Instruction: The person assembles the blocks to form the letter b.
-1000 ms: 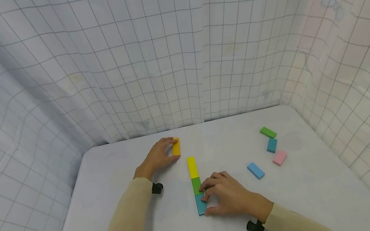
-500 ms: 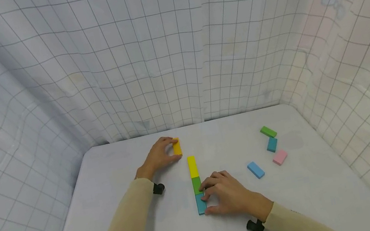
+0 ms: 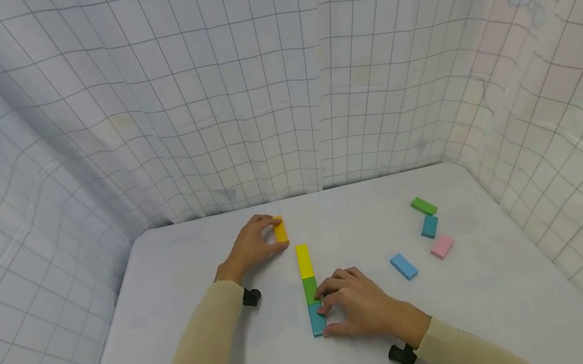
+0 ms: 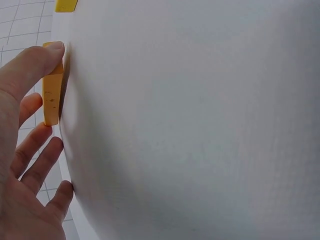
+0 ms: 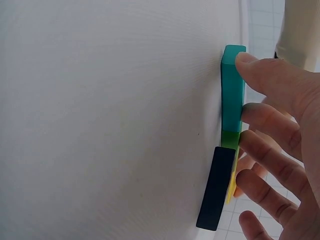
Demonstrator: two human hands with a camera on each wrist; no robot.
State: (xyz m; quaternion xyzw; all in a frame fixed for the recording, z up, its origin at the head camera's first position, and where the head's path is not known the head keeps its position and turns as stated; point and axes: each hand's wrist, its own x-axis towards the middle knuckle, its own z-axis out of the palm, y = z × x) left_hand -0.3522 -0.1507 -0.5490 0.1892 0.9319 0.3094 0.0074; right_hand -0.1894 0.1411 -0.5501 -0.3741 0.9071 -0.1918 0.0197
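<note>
My left hand (image 3: 251, 243) pinches an orange-yellow block (image 3: 280, 231) near the back of the table. In the left wrist view the thumb presses one end of this orange-yellow block (image 4: 51, 99), with fingers behind it. A row of three blocks runs toward me in the middle: yellow block (image 3: 304, 261), green block (image 3: 310, 289), teal block (image 3: 317, 320). My right hand (image 3: 357, 306) holds the teal block at its right side, thumb at the near end. Another fingertip touches the green block. In the right wrist view the teal block (image 5: 232, 95) stands between thumb and fingers.
On the right of the white table (image 3: 500, 301) lie a light blue block (image 3: 403, 267), a pink block (image 3: 441, 246), a teal block (image 3: 429, 226) and a green block (image 3: 423, 206). Gridded curtains (image 3: 274, 81) enclose the table. A dark block (image 5: 216, 190) overlaps the row in the right wrist view.
My left hand has shifted the orange-yellow block slightly to the right and turned it a little. The right hand and the row stay nearly still.
</note>
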